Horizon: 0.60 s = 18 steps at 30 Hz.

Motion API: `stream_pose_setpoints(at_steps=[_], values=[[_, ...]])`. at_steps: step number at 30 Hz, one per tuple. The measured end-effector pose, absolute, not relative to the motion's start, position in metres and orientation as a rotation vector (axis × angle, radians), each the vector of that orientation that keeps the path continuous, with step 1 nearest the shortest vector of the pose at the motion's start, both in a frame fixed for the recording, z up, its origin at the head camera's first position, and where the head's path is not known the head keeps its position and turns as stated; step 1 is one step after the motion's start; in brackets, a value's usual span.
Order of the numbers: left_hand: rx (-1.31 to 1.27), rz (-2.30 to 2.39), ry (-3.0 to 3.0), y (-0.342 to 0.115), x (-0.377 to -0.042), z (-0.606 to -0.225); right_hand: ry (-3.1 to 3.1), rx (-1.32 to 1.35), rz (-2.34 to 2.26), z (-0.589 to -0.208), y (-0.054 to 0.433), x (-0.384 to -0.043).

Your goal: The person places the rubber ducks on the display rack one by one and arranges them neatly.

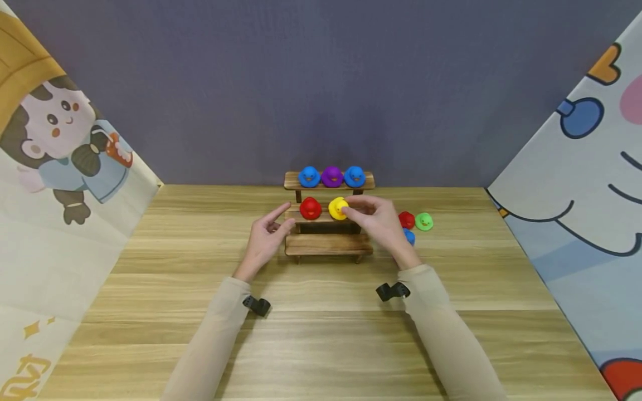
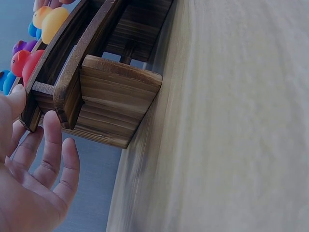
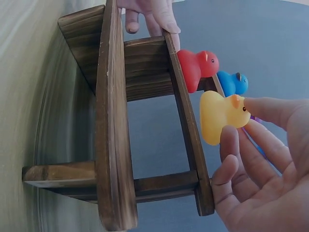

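My right hand pinches a yellow rubber duck by its head, at the middle shelf of a small three-step wooden stand. Whether the duck's base touches the shelf, I cannot tell. On that shelf, to the left of it, sits a red rubber duck. My left hand is at the stand's left end, with thumb and fingertips at the end of the middle shelf and the fingers loosely spread. Along the top shelf stand a blue duck, a purple duck and another blue duck.
On the table right of the stand are a second red duck, a green duck and a blue duck partly hidden by my right hand. A grey wall rises behind. Printed panels flank the wooden table.
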<state>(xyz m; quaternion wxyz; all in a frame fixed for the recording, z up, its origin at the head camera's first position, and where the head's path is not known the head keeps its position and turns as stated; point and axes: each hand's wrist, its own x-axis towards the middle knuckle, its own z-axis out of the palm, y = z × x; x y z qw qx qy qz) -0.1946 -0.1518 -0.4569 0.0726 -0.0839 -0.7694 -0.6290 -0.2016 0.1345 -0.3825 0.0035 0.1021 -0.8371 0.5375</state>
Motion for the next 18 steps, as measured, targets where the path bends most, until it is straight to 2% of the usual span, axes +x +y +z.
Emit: stream_pose_setpoints(at_steps=[18], values=[[-0.242, -1.889, -2.324, -0.151, -0.196, -0.457, -2.612, 0.367, 1.672, -0.385, 0.118, -0.212]])
